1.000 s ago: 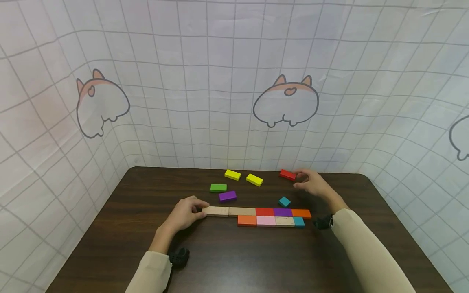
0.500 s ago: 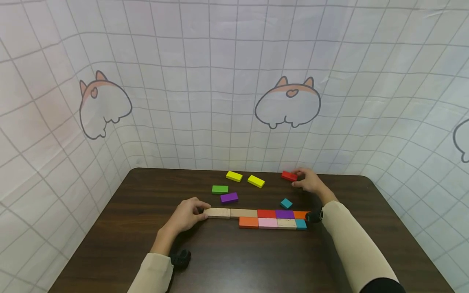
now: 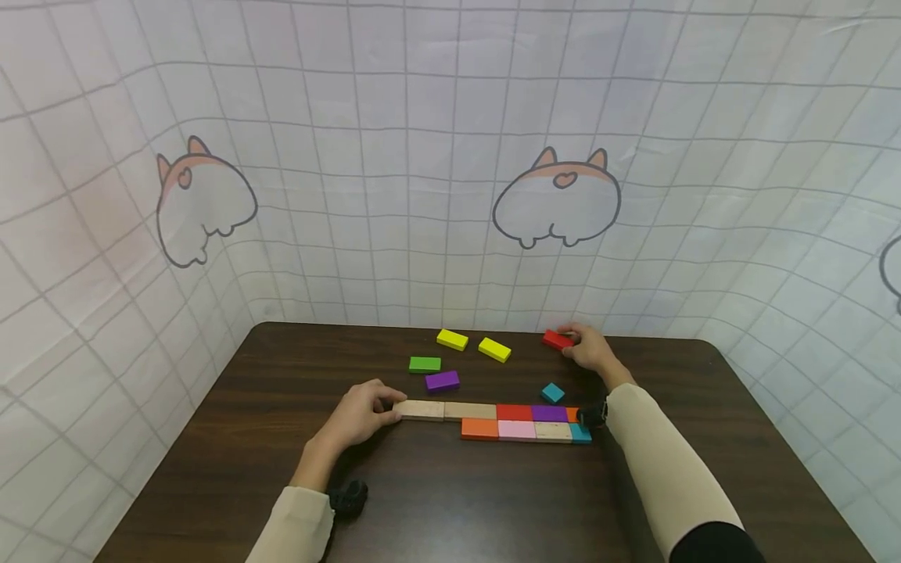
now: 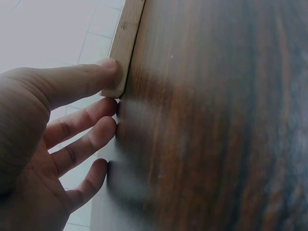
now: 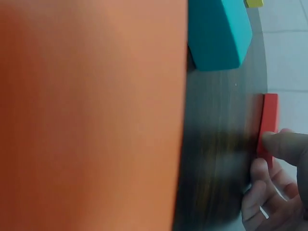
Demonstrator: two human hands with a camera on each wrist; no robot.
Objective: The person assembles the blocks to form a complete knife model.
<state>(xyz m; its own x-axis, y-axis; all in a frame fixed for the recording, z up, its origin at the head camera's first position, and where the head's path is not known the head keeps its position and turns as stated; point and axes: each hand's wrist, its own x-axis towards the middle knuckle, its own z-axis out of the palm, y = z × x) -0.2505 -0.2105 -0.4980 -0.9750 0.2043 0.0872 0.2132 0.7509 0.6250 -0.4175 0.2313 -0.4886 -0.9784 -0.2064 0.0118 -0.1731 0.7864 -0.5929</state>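
Note:
My left hand [image 3: 357, 416] pinches the left end of a plain wooden block [image 3: 420, 410], the first in the back row of two touching rows on the table. In the left wrist view its thumb presses the side of that wooden block [image 4: 127, 43], with the other fingers spread below. At the back right, my right hand [image 3: 594, 352] grips the right end of a loose red block [image 3: 554, 339]. The right wrist view has thumb and fingers around the red block [image 5: 269, 110], which lies flat on the table.
Behind the rows lie a short teal block [image 3: 552, 392], a purple block [image 3: 442, 381], a green block [image 3: 425, 365] and two yellow blocks [image 3: 495, 349]. My right wrist camera [image 3: 593, 414] overhangs the rows' right end. An orange block [image 5: 86, 115] fills much of the right wrist view.
My right hand has moved slightly left and closed on the red block; its forearm swung left over the rows' right end. My left hand stays at the wooden block.

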